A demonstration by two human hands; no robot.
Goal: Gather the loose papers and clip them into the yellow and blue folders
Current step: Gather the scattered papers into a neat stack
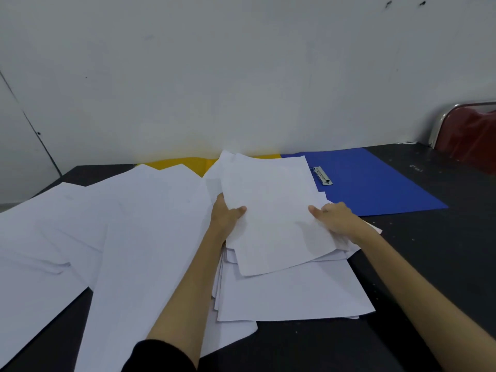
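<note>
Dark speckled table (418,264) set against a white wall (241,76). Far left: loose white sheets (94,224) fanned across the top, partly covering the yellow folder (188,162) at the wall. Centre: left hand (225,216) and right hand (335,218) grip a sheaf of papers (273,210) by its side edges (thumbs on top, fingers curled beneath), over a lower pile (295,291). Right: blue folder (375,183) open flat, metal clip (322,175) exposed. Far right: red chair (469,130).
</note>
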